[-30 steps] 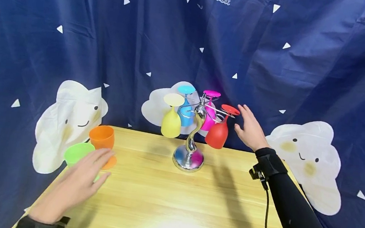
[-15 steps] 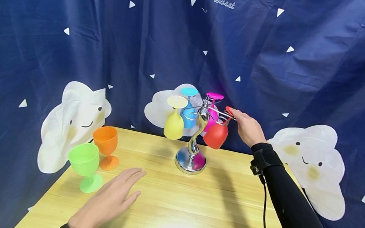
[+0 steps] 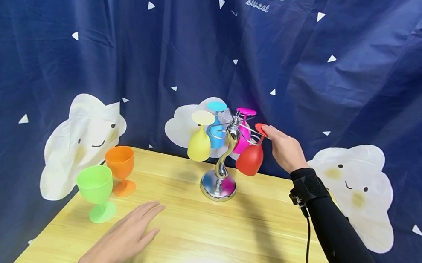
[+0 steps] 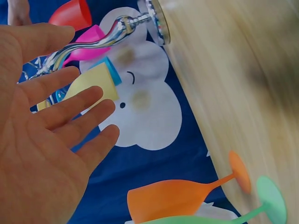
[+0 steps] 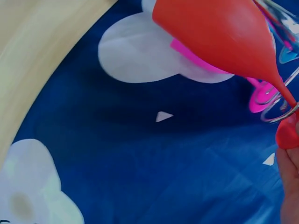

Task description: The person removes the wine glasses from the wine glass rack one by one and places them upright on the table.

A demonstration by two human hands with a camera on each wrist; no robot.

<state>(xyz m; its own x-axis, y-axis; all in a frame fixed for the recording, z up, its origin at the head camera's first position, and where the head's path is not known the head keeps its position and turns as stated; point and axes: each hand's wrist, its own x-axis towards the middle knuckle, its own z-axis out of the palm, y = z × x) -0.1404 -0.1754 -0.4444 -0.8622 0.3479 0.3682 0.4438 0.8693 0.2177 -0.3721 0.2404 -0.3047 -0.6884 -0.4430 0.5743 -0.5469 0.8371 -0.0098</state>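
Observation:
A chrome stemware rack (image 3: 219, 186) stands at the back of the table, with plastic goblets hanging upside down from its wire arms. My right hand (image 3: 288, 150) pinches the foot of the red goblet (image 3: 250, 158), which hangs slightly tilted at the rack's right side. In the right wrist view the fingers (image 5: 288, 175) meet the red foot beside a wire loop. Yellow (image 3: 199, 145), blue (image 3: 216, 134) and magenta (image 3: 242, 141) goblets occupy other arms. My left hand (image 3: 122, 238), fingers extended and holding nothing, hovers over the table at front left.
Upright at the table's left side are a green goblet (image 3: 95, 185) and an orange goblet (image 3: 120, 162), close together. Behind the wooden table (image 3: 185, 227) hangs a navy curtain (image 3: 190, 31) with clouds and triangles. A cable (image 3: 308, 249) dangles from my right wrist.
My right hand has moved left onto the red goblet's foot, and that goblet has shifted and tilted a little. The left hand has moved right, away from the green and orange goblets.

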